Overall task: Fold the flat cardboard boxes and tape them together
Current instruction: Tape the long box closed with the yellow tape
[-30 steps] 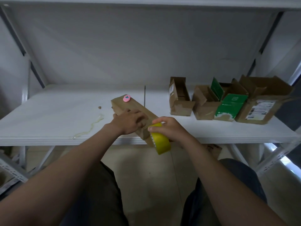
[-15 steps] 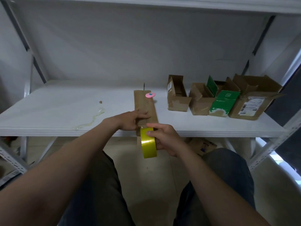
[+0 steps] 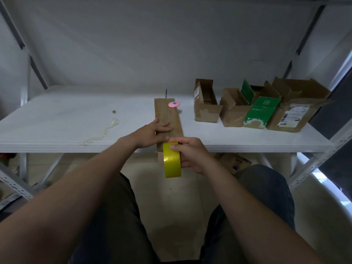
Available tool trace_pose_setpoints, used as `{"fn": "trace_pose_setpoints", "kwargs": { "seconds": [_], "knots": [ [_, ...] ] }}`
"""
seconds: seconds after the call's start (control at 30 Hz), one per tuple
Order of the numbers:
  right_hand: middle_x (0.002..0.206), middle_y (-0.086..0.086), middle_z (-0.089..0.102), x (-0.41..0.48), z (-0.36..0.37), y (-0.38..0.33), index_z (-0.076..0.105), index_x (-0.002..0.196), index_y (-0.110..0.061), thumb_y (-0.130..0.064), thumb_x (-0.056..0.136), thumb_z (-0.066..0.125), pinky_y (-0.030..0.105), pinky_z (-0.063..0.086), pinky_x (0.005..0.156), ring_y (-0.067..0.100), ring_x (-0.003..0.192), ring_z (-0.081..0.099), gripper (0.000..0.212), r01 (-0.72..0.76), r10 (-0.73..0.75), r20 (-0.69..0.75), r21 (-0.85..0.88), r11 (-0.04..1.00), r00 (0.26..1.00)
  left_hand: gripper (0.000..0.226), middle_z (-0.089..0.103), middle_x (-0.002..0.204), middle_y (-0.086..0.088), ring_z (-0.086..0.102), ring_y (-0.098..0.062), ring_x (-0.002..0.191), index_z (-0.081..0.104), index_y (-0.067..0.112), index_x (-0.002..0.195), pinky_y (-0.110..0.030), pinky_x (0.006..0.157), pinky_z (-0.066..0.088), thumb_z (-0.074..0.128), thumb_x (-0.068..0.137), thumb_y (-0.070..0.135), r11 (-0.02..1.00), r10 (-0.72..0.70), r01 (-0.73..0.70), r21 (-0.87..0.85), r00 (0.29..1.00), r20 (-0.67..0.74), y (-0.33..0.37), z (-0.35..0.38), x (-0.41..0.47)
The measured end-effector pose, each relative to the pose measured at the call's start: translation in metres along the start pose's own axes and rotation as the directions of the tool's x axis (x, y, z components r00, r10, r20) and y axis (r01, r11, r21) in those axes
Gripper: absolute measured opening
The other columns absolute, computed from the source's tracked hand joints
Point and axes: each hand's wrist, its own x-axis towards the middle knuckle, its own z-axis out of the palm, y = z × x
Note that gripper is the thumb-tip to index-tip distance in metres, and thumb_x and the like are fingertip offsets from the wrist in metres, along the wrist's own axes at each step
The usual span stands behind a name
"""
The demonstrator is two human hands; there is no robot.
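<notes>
A long narrow brown cardboard box (image 3: 166, 113) lies lengthwise on the white shelf (image 3: 57, 119), its near end sticking out past the front edge. My left hand (image 3: 154, 133) presses flat on the box's near part, fingers spread. My right hand (image 3: 191, 154) grips a yellow roll of tape (image 3: 172, 161) held upright against the box's near end, thumb on the roll's top. A small pink tool (image 3: 174, 104) rests on the box's far end.
Several assembled boxes stand at the right of the shelf: a brown one (image 3: 205, 103), another brown one (image 3: 235, 107), a green one (image 3: 262, 113) and a larger labelled one (image 3: 295, 111). A strip of used tape (image 3: 102, 133) lies at the left. Another box (image 3: 232, 161) sits under the shelf.
The long box has been turned from a slant to point straight away from me. The tape roll now stands edge-on at its near end, and my left hand has flattened on top.
</notes>
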Motion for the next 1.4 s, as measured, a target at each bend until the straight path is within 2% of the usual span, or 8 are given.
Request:
{"fn": "trace_pose_setpoints", "kwargs": {
  "seconds": [0.27, 0.43, 0.7, 0.87, 1.0, 1.1, 1.23, 1.4],
  "knots": [
    [0.099, 0.008, 0.070, 0.008, 0.004, 0.014, 0.066, 0.115, -0.017, -0.017, 0.089, 0.076, 0.035, 0.060, 0.059, 0.025, 0.074, 0.069, 0.028, -0.083, 0.076, -0.113, -0.061, 0.995, 0.991, 0.074, 0.026, 0.164, 0.010, 0.001, -0.021, 0.156, 0.049, 0.030, 0.148, -0.044, 0.126, 0.010, 0.081, 0.082, 0.035, 1.000, 0.019, -0.020, -0.013, 0.999, -0.034, -0.007, 0.007, 0.000],
    [0.104, 0.016, 0.067, 0.022, 0.008, 0.007, 0.050, 0.102, -0.017, -0.021, 0.085, 0.081, 0.051, 0.063, 0.069, 0.032, 0.081, 0.071, 0.036, -0.098, 0.087, -0.151, -0.066, 0.993, 0.985, 0.071, 0.040, 0.158, 0.010, 0.017, -0.022, 0.154, 0.056, 0.033, 0.142, -0.045, 0.120, 0.028, 0.086, 0.077, 0.034, 0.993, 0.043, -0.022, 0.119, 0.983, -0.176, -0.003, 0.011, 0.003],
    [0.059, 0.001, 0.071, 0.046, -0.019, -0.034, 0.068, 0.078, -0.016, -0.036, 0.088, 0.061, 0.044, 0.064, 0.066, 0.019, 0.051, 0.070, 0.023, -0.031, -0.213, -0.242, -0.726, 0.687, 0.947, 0.067, 0.051, 0.149, 0.015, 0.045, -0.016, 0.139, 0.063, 0.035, 0.134, -0.038, 0.106, 0.041, 0.089, 0.073, 0.037, 0.972, 0.039, 0.003, 0.236, 0.984, -0.173, 0.011, -0.005, 0.010],
    [0.069, 0.005, 0.066, 0.096, -0.025, -0.063, 0.068, 0.080, -0.015, -0.033, 0.096, 0.052, 0.048, 0.061, 0.074, 0.029, 0.066, 0.068, 0.028, 0.080, -0.392, -0.248, -0.750, 0.656, 0.886, 0.069, 0.061, 0.137, 0.013, 0.057, -0.015, 0.121, 0.069, 0.035, 0.124, -0.032, 0.096, 0.047, 0.096, 0.061, 0.033, 0.972, -0.045, 0.068, 0.225, 0.993, -0.106, 0.020, -0.019, 0.026],
    [0.130, 0.002, 0.054, 0.144, -0.024, -0.071, 0.063, 0.129, -0.021, -0.019, 0.099, 0.051, 0.047, 0.056, 0.088, 0.027, 0.104, 0.062, 0.033, 0.099, -0.428, -0.184, -0.823, 0.559, 0.885, 0.069, 0.065, 0.126, 0.008, 0.059, -0.017, 0.112, 0.070, 0.033, 0.120, -0.029, 0.090, 0.049, 0.097, 0.057, 0.029, 0.970, -0.071, 0.084, 0.228, 0.995, -0.063, 0.023, -0.022, 0.036],
    [0.153, 0.002, 0.035, 0.181, -0.026, -0.067, 0.049, 0.143, -0.023, -0.015, 0.096, 0.048, 0.052, 0.046, 0.105, 0.036, 0.132, 0.048, 0.048, 0.089, -0.368, -0.099, -0.883, 0.460, 0.924, 0.067, 0.066, 0.127, 0.007, 0.060, -0.018, 0.112, 0.070, 0.032, 0.119, -0.030, 0.093, 0.050, 0.097, 0.058, 0.025, 0.972, -0.070, 0.081, 0.220, 0.996, -0.056, 0.020, -0.021, 0.039],
    [0.127, 0.010, 0.055, 0.197, -0.025, -0.069, 0.065, 0.123, -0.017, -0.013, 0.099, 0.055, 0.047, 0.051, 0.097, 0.033, 0.114, 0.058, 0.027, 0.137, -0.398, 0.000, -0.939, 0.316, 0.917, 0.068, 0.067, 0.127, 0.009, 0.061, -0.017, 0.112, 0.071, 0.032, 0.119, -0.038, 0.097, 0.052, 0.097, 0.056, 0.025, 0.980, -0.079, 0.087, 0.177, 0.996, -0.051, 0.016, -0.021, 0.040],
    [0.118, 0.008, 0.052, 0.178, -0.025, -0.072, 0.069, 0.111, -0.013, -0.026, 0.099, 0.059, 0.047, 0.054, 0.092, 0.030, 0.101, 0.060, 0.020, 0.206, -0.453, 0.057, -0.936, 0.287, 0.890, 0.064, 0.066, 0.127, 0.008, 0.059, -0.018, 0.113, 0.071, 0.028, 0.120, -0.036, 0.098, 0.050, 0.095, 0.061, 0.021, 0.985, -0.069, 0.079, 0.156, 0.995, -0.066, 0.015, -0.020, 0.039]
  ]
}}
